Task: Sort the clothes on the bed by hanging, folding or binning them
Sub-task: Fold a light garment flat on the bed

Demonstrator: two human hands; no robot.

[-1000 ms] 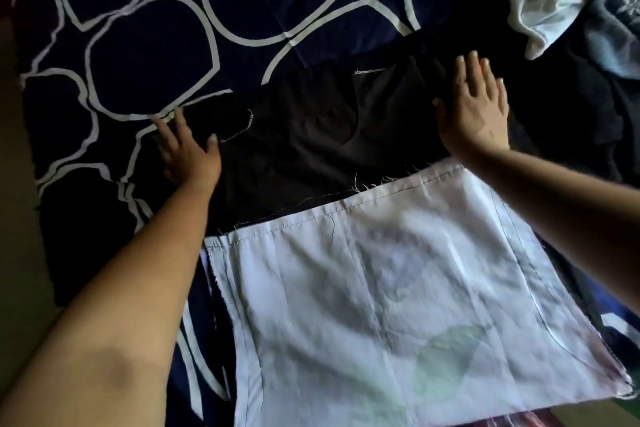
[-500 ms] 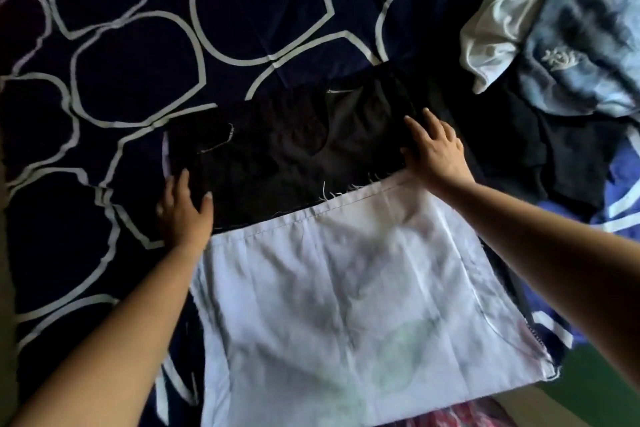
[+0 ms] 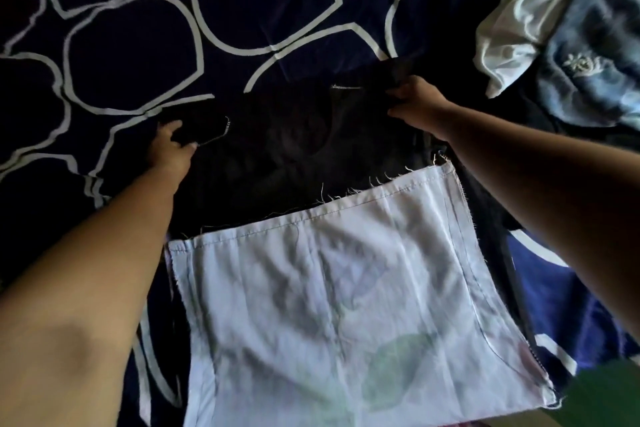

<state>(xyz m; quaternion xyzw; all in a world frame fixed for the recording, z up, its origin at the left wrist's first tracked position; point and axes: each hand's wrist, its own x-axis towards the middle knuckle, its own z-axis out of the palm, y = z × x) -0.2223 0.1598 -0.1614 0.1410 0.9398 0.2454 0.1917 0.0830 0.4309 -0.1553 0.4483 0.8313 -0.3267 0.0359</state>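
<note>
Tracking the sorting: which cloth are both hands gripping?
The black garment, gripped by the left hand and right hand; the pale cloth and crumpled white cloth lie unheld.

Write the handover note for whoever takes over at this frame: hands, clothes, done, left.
Left hand grips the black garment at its left corner; right hand pinches its far right corner.
The black garment lies spread on the bedspread, a pale cloth over its near half.
Done: spread flat, no fold made yet.
Left: likely fold it; the white garment and blue garment lie crumpled far right, unsorted.
</note>
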